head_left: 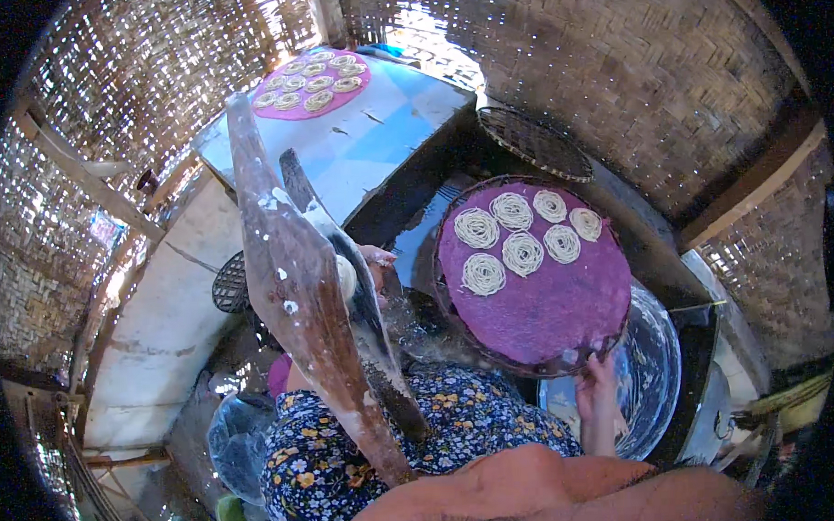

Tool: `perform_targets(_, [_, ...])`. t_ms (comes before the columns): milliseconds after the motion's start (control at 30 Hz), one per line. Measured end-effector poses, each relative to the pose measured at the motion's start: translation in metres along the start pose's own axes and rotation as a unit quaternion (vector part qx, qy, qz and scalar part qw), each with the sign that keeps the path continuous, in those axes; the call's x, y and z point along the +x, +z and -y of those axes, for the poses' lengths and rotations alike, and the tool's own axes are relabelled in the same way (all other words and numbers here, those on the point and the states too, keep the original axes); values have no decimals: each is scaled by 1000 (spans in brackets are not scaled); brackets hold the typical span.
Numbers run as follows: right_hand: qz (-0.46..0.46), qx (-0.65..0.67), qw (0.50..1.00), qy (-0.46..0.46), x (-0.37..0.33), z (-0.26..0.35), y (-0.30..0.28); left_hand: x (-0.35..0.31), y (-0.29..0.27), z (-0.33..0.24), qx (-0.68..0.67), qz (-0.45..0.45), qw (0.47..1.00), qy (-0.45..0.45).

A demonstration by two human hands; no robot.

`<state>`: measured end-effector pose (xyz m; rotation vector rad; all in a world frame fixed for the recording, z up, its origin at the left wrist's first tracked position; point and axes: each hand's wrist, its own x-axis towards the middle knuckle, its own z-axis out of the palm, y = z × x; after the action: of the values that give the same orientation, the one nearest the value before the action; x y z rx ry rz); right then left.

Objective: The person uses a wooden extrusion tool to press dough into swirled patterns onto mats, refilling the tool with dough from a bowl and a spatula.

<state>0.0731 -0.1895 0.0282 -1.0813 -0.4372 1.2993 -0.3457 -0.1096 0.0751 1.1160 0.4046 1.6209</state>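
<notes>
A long wooden press (293, 265), two dark beams streaked with white, slants across the left of my lap. Pale dough (346, 278) shows between its beams. My left hand (378, 262) is on the press's far side, its fingers curled against the wood and partly hidden by it. To the right, my right hand (598, 390) grips the near rim of a round tray (444, 292) lined with purple cloth (552, 315). Several coiled noodle nests (522, 253) lie on the cloth's far half, while its near half is bare.
More nests lie on a pink round cloth (288, 113) atop the blue-white table (398, 100). A round woven tray (534, 144) leans by the woven wall (594, 61). Beneath my tray stands a wide basin (664, 371). A plastic bag (235, 441) sits at left.
</notes>
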Motion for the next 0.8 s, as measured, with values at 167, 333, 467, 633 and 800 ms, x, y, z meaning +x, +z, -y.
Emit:
perform_targets(167, [65,-143,974,161,-23,-3,21,16,14,1,35,33,999,0])
perform_targets(333, [292,-452,809,239,-29,56,0,59,49,32,171,142,975,-16])
perform_targets(467, [412,-276,864,87,-25,64,57,57,86,96,375,188,905,-63])
perform_targets(633, [388,-218,883,148,-15,47,57,74,131,104,435,397,793,-157])
perform_targets(800, [297,-224,888,268,-6,46,56,131,135,92,-390,358,820,-218])
